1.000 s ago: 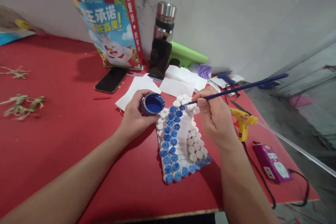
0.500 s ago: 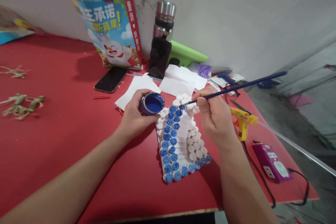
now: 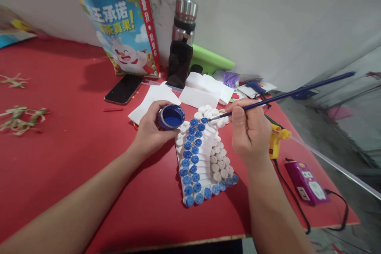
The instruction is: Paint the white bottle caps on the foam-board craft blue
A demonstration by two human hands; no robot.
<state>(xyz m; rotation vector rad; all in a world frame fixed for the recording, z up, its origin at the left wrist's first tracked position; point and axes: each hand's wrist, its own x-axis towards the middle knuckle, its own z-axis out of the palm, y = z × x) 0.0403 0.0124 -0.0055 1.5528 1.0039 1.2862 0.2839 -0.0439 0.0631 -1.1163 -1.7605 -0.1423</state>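
My left hand [image 3: 153,129] is wrapped round a small jar of blue paint [image 3: 172,117], its open mouth tilted toward me. Between the fingers of my right hand [image 3: 248,127] is a long blue paintbrush [image 3: 300,89]; its tip touches or nearly touches a blue-painted roll [image 3: 204,120] near the top of the craft piece. That piece [image 3: 205,158] lies flat on the table, covered in small coiled rolls. Two columns on its left and the bottom row are blue, while the top, left edge and right side rolls are white. A bare white strip runs through its middle.
Behind the piece are white papers [image 3: 202,89], a phone [image 3: 123,89], a steel bottle [image 3: 183,27] and a printed bag [image 3: 122,27]. To the right lie a yellow glue gun [image 3: 275,143] and a purple power strip [image 3: 309,183] with cords. Straw pieces [image 3: 22,121] rest at left.
The brush has shifted right, its handle reaching farther out, and its tip has moved to the right side of the top blue roll. My left hand keeps the jar in nearly the same place.
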